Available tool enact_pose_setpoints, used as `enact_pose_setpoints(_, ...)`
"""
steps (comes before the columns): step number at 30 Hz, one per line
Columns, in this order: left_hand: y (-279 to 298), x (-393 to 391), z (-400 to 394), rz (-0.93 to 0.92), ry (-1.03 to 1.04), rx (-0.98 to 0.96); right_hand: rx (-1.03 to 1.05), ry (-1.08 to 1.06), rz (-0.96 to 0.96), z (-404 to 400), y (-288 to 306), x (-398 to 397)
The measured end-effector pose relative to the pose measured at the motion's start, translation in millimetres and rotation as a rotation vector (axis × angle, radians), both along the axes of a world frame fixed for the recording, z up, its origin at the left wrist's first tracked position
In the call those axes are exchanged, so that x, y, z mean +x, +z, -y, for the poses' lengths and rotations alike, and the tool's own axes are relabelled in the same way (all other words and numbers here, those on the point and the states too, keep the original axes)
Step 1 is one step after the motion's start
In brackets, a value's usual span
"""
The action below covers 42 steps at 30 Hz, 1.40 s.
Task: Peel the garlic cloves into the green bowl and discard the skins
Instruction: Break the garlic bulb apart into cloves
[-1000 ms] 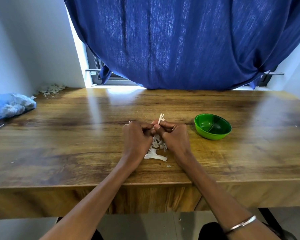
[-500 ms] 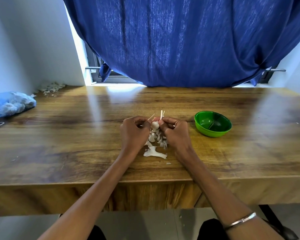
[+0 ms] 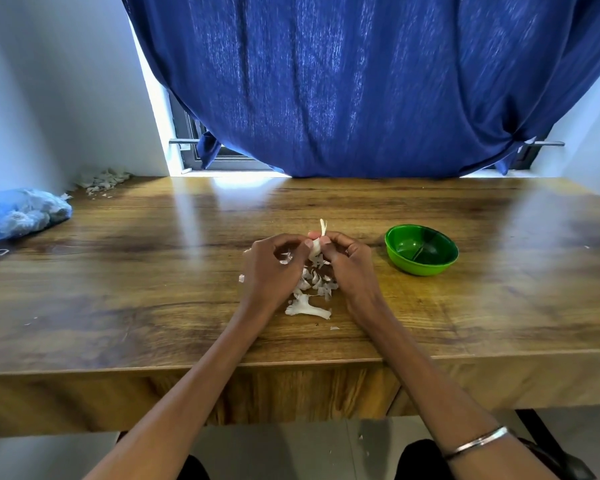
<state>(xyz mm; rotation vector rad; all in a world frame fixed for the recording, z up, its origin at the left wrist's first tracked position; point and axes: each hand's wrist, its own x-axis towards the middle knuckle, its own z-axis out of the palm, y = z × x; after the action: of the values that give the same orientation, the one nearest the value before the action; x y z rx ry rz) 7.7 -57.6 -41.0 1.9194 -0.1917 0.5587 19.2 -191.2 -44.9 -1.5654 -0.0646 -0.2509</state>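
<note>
While working one garlic clove over the middle of the table, holding it up off the wood with both sets of fingers pinched on it: left hand curled at one side, right hand curled at the other, dry stalk poking up. Probably held there so loose skins drop straight into the heap below, toward the near edge. Green bowl parked just right of the hands, apparently still without cloves, so an easy short drop once peeled. Older skin pile shoved to the far left corner, next to a blue bag.
</note>
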Motion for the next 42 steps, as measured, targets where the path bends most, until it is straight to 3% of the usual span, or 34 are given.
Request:
enact_pose_setpoints(6, -3, 2, -5, -0.003, -0.036, -0.025, -0.077, 0.021, 0.046, 1, -1, -1)
enact_pose_setpoints(15, 2, -1, -4, -0.020, 0.035, -0.123, 0.045, 0.131, 0.122, 2, 0, -7)
enact_pose_setpoints(21, 2, -2, -2, 0.002, 0.055, -0.074, 0.156, 0.120, 0.020, 2, 1, -5)
enact_pose_setpoints(28, -1, 4, -5, -0.092, 0.041, -0.235, 0.251, 0.131, -0.092, 4, 1, -1)
enact_pose_setpoints(37, 1, -1, -2, 0.015, 0.078, -0.029, 0.236, 0.038, -0.035, 4, -1, 0)
enact_pose_setpoints(42, 5, -6, 4, 0.042, -0.049, -0.039, 0.215, 0.043, -0.019, 4, 0, -2)
